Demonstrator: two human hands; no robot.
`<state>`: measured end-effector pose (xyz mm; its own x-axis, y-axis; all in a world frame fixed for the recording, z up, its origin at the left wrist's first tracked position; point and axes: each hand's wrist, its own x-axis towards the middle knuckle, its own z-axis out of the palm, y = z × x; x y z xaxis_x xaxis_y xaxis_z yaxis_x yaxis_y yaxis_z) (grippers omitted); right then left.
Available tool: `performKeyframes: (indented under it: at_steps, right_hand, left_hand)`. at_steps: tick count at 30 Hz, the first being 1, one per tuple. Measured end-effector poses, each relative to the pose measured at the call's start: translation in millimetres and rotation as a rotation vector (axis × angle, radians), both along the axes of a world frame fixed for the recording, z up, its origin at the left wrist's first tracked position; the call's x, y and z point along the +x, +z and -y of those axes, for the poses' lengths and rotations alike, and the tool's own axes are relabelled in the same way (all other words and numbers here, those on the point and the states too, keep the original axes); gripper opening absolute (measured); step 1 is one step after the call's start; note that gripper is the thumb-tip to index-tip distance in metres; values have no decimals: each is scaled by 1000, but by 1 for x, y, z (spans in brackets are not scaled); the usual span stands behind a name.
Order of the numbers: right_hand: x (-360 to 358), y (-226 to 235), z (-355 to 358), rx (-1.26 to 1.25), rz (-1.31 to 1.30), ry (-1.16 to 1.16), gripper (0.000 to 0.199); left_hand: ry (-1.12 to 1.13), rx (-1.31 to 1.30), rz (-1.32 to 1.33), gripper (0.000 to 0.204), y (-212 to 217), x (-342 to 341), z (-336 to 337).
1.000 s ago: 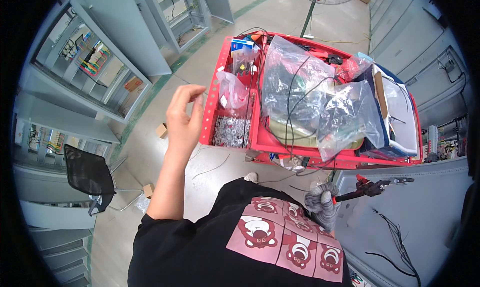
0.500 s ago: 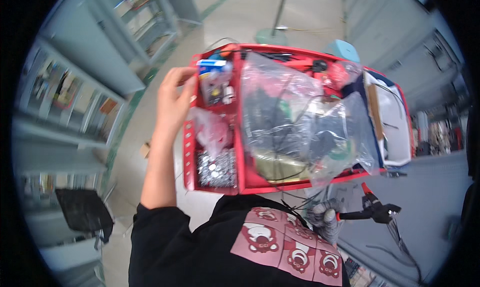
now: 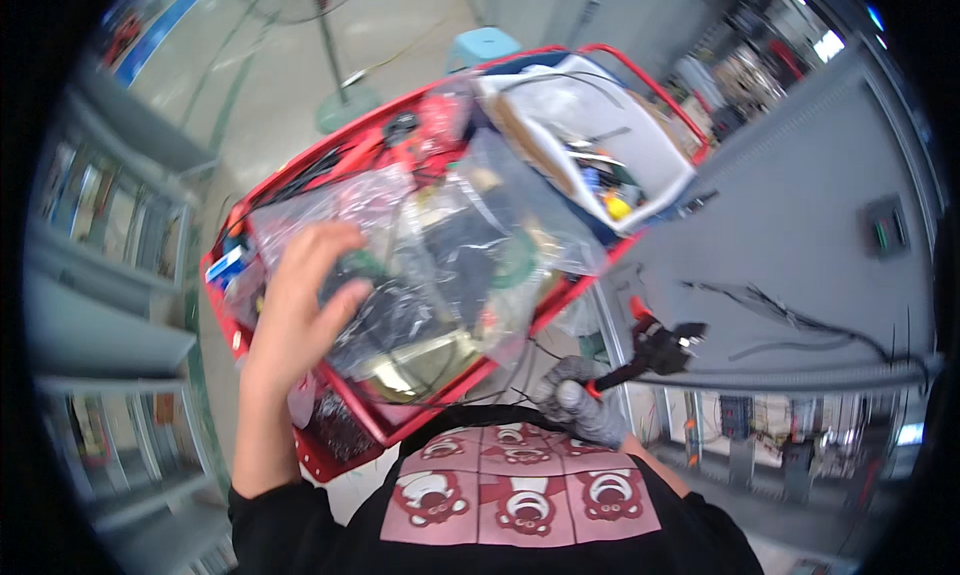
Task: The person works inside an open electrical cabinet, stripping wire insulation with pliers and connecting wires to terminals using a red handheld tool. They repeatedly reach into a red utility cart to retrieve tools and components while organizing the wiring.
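My bare left hand (image 3: 315, 295) is over the clear plastic bags (image 3: 450, 255) in the red cart (image 3: 350, 420). Its thumb and fingers are apart, with nothing between them; whether the fingertips touch the plastic I cannot tell. Dark items and a pale yellowish piece show through the bags. Close to my body, right of the cart's near edge, my right hand (image 3: 580, 400) wears a grey glove. It is closed round one handle of a pair of pliers (image 3: 660, 350) with red-and-black handles and a black head. The handles are spread, and the head points right.
A white bin (image 3: 650, 150) with small parts sits in the cart's right end. Small metal parts (image 3: 340, 430) fill a left compartment. Black cables (image 3: 790, 315) lie on the grey panel (image 3: 790, 245) at right. Beyond stand a blue stool (image 3: 483, 45) and a fan base (image 3: 345, 110).
My view has turned right, so the cart appears tilted and its white bin shows more fully. My left hand has left the cart's left rim for above the bags. The right hand keeps the pliers.
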<state>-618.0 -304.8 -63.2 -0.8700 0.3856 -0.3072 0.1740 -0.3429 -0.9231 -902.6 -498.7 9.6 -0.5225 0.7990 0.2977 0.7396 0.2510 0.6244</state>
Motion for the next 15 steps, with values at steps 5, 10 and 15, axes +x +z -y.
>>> performKeyframes:
  at_steps: [5, 10, 15]
  right_hand:
    - [6, 22, -6, -69, -166, 70, 30]
    - [39, 1, -14, -59, -185, 0, 34]
    - [104, -11, -33, -41, -218, -53, 29]
  left_hand:
    - [-439, -245, -40, 53, 15, 46, -50]
    - [-435, -324, -106, 56, -22, 82, -88]
    - [38, -343, -139, 65, -71, 71, -100]
